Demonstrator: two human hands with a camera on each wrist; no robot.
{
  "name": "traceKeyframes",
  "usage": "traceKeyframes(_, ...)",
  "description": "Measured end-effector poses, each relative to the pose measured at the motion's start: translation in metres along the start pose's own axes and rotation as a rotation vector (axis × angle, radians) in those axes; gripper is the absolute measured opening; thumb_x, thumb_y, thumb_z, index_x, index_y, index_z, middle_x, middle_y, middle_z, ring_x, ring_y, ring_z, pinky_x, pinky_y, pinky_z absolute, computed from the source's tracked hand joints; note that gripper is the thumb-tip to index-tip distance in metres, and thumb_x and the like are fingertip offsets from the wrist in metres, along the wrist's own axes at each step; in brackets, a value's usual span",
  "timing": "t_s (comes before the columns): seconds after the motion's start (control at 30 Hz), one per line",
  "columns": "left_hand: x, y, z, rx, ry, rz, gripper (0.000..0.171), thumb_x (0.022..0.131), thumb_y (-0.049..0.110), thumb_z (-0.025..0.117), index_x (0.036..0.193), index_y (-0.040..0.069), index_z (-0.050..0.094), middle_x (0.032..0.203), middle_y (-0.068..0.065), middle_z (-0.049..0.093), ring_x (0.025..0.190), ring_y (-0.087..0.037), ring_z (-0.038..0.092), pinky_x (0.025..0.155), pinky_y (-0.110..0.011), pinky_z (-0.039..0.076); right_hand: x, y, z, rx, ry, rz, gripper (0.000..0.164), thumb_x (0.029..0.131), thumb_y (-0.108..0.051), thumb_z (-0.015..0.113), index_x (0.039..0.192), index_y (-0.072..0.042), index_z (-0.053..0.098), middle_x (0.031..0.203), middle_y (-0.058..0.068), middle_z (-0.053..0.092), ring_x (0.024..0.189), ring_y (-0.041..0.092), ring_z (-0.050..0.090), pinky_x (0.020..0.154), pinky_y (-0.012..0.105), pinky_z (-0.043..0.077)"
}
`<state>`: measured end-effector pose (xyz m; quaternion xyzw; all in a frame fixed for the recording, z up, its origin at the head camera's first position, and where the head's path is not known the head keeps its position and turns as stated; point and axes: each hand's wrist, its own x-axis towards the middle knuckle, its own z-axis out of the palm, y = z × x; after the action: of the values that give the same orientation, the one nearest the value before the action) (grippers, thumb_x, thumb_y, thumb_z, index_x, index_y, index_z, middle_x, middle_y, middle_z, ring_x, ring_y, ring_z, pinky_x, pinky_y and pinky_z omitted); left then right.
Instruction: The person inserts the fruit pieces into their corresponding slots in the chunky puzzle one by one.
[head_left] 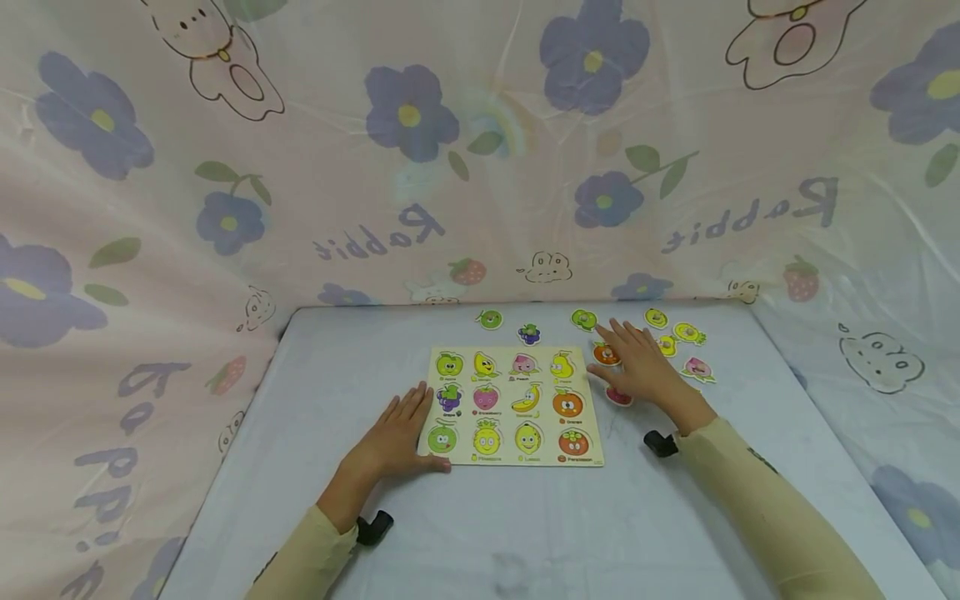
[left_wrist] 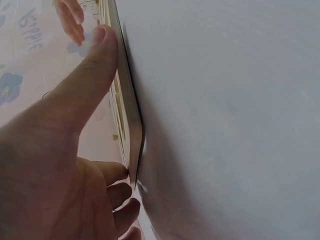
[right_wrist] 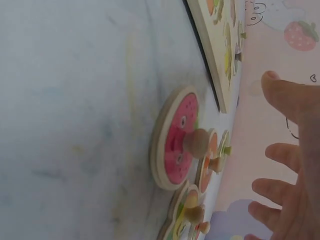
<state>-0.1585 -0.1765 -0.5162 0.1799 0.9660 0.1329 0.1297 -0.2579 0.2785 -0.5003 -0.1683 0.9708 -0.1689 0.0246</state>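
A wooden fruit puzzle board (head_left: 467, 415) lies flat, with rows of labelled fruit pictures. My left hand (head_left: 395, 431) rests at its near left corner, fingers straight along the left side and thumb (left_wrist: 97, 62) against the near edge. Over the loose pieces on the right, my right hand (head_left: 636, 364) is spread with nothing in its grasp. Below it are an orange piece (head_left: 606, 354) and a red-pink piece (head_left: 619, 398). In the right wrist view, the red-pink piece (right_wrist: 176, 145) shows a round wooden knob, and the fingers (right_wrist: 275, 190) are apart from it.
Past the board lie a round green piece (head_left: 491, 320), a grape piece (head_left: 528, 335) and a green apple piece (head_left: 583, 320). Further right are a pineapple piece (head_left: 687, 332), a peach piece (head_left: 698, 369) and other yellow pieces. A patterned curtain (head_left: 480, 208) hangs behind the table.
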Motion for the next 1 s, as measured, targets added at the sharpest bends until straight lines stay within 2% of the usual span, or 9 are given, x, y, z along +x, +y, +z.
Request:
traceKeyframes(0.3,0.005,0.002,-0.001,0.02,-0.029,0.016,0.133,0.081,0.071,0.084,0.171,0.001,0.016,0.18,-0.017,0.011,0.166,-0.033,0.013,0.136,-0.05,0.012,0.021,0.004,-0.001,0.028,-0.04,-0.002,0.085,0.105,-0.046,0.068,0.169,-0.006,0.03,0.175,0.027,0.019,0.162,0.05,0.014,0.132,0.066,0.004)
traceKeyframes(0.53,0.004,0.006,-0.004,0.021,-0.036,0.013,0.133,0.079,0.067,0.087,0.17,-0.002,0.018,0.179,-0.019,0.014,0.166,-0.034,0.015,0.135,-0.051,0.015,0.035,0.009,-0.002,0.111,-0.075,-0.004,0.077,0.107,-0.035,0.066,0.17,-0.01,0.03,0.177,0.026,0.017,0.162,0.051,0.011,0.131,0.068,0.007)
traceKeyframes(0.63,0.004,0.008,-0.004,0.021,-0.037,0.005,0.133,0.079,0.066,0.089,0.17,-0.002,0.019,0.179,-0.019,0.015,0.166,-0.034,0.016,0.135,-0.05,0.016,0.04,0.013,-0.004,0.157,-0.07,-0.018,0.072,0.108,-0.03,0.066,0.168,-0.007,0.033,0.175,0.028,0.019,0.161,0.053,0.013,0.129,0.071,0.011)
traceKeyframes(0.77,0.005,0.01,-0.005,0.02,-0.035,-0.003,0.133,0.078,0.064,0.09,0.169,-0.002,0.02,0.179,-0.019,0.016,0.166,-0.033,0.017,0.135,-0.049,0.017,0.049,0.019,-0.006,0.162,-0.062,-0.036,0.067,0.109,-0.024,0.064,0.165,-0.002,0.036,0.172,0.032,0.023,0.158,0.056,0.019,0.128,0.072,0.016)
traceKeyframes(1.0,0.006,0.014,-0.006,-0.004,-0.034,-0.009,0.133,0.075,0.059,0.094,0.168,-0.005,0.024,0.177,-0.022,0.018,0.165,-0.035,0.019,0.134,-0.05,0.02,0.064,0.028,-0.005,0.175,-0.057,-0.002,0.058,0.109,-0.021,0.064,0.161,-0.003,0.044,0.168,0.029,0.034,0.157,0.051,0.026,0.128,0.069,0.022)
